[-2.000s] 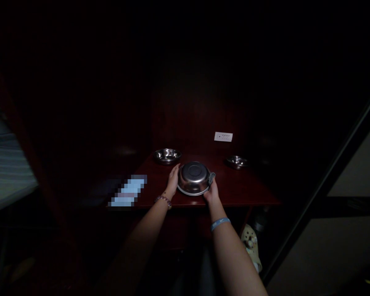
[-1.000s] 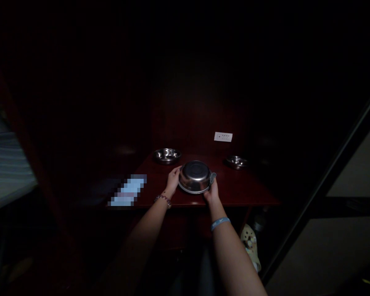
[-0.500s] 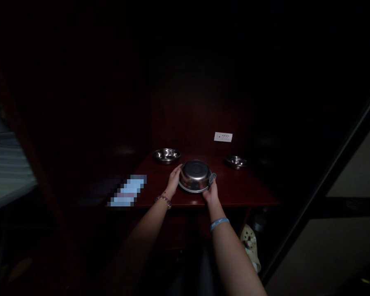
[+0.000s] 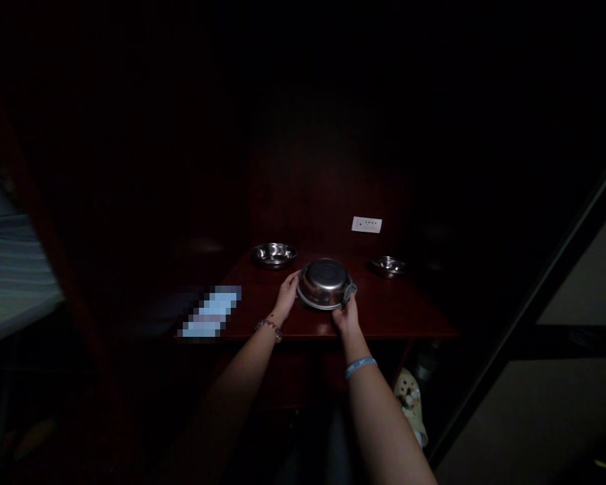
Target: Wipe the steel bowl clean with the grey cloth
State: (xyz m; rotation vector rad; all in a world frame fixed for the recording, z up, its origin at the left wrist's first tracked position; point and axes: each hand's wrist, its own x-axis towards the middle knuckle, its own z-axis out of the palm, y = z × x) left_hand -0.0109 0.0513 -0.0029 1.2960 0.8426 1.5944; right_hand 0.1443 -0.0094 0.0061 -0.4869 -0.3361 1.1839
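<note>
A shiny metal bowl (image 4: 324,281) is held upside down above the dark red desk, its base facing up and a little tilted. My left hand (image 4: 287,296) grips the bowl's left rim. On the right side, my right hand (image 4: 347,314) holds the rim and also a grey cloth (image 4: 350,293) pressed against the bowl's wall; the cloth is partly hidden by the fingers. Two more metal bowls stand upright farther back: a wider bowl (image 4: 274,256) at the left and a smaller bowl (image 4: 388,267) at the right.
The dark red desk (image 4: 398,313) has a front edge close to my wrists. A white socket panel (image 4: 366,225) is on the back wall. At the desk's left lies a blurred-out bright rectangle (image 4: 211,314). A pale clog (image 4: 411,404) hangs or stands below, at right.
The held bowl has tilted slightly, its left rim showing more. My right hand and the cloth have shifted a little along its right side.
</note>
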